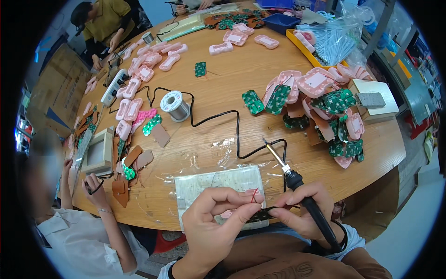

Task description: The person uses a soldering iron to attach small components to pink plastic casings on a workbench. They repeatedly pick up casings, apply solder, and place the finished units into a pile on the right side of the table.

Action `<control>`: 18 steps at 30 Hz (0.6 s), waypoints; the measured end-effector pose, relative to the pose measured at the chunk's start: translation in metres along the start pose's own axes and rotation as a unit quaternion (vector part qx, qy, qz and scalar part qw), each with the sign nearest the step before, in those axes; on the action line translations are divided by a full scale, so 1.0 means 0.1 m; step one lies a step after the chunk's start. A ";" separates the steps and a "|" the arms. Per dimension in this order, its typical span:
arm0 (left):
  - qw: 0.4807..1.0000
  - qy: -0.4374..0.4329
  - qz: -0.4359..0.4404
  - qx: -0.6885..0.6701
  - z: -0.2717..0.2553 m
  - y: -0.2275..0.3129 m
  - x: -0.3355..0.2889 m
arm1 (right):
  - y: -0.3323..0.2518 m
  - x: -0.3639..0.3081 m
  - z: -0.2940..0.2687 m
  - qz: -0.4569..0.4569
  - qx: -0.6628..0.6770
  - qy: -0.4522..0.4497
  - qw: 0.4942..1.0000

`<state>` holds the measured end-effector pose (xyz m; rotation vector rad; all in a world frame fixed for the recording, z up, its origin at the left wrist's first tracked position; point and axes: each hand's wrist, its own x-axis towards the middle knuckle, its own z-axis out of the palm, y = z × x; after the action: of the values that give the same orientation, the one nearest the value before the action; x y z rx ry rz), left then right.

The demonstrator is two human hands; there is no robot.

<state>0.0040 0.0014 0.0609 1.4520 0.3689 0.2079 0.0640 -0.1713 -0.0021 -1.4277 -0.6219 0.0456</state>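
Note:
My left hand (216, 230) is closed in a pinch near the table's front edge, with a thin red wire (254, 195) rising at its fingertips. A thin black wire (267, 209) runs between the fingertips of both hands. My right hand (302, 211) pinches this wire. The same hand also carries a soldering iron (293, 178), its black handle lying across the palm and its metal tip pointing up and away over the table. Under the hands lies a pale work mat (218, 180). Below my fingers a dark green circuit board (264, 215) is partly hidden.
A solder spool (175, 107) stands beyond the mat, with the black cord (216, 118) winding past it. Pink plastic shells (318, 82) and green circuit boards (278, 99) are heaped at right, near a wooden box (374, 100). Co-workers sit at left and far left, near a power strip (114, 87).

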 end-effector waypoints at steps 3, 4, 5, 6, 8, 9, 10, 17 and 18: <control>0.988 -0.032 -0.097 -0.112 0.01 0.03 0.01 | 0.01 -0.07 0.00 0.042 0.030 -0.018 0.999; 0.981 -0.048 -0.108 -0.155 0.00 0.02 0.01 | 0.01 -0.07 0.00 0.037 0.021 -0.026 0.999; 0.982 -0.045 -0.120 -0.141 0.01 0.00 0.01 | 0.01 -0.06 0.00 0.032 0.012 -0.033 0.999; 0.982 -0.039 -0.117 -0.139 0.00 -0.01 0.01 | -0.01 -0.04 0.00 0.029 0.003 -0.041 0.999; 0.987 -0.020 -0.104 -0.119 -0.02 -0.03 -0.01 | -0.06 0.01 -0.02 0.026 0.032 -0.016 0.999; 0.991 -0.007 -0.093 -0.100 -0.04 -0.03 -0.03 | -0.10 0.04 -0.05 0.027 0.052 -0.008 0.998; 0.993 0.003 -0.090 -0.077 -0.06 -0.03 -0.05 | -0.12 0.06 -0.09 0.008 0.047 -0.016 0.999; 0.957 -0.017 -0.024 0.289 -0.14 -0.26 -0.15 | -0.10 -0.12 -0.49 -0.149 -0.203 0.037 0.967; 0.951 -0.025 -0.009 0.309 -0.12 -0.35 -0.12 | -0.09 -0.17 -0.51 -0.137 -0.185 0.024 0.973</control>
<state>-0.0149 0.0041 0.0266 2.0667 0.4275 0.0370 0.0689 -0.2256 -0.0009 -1.6806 -0.8110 -0.3378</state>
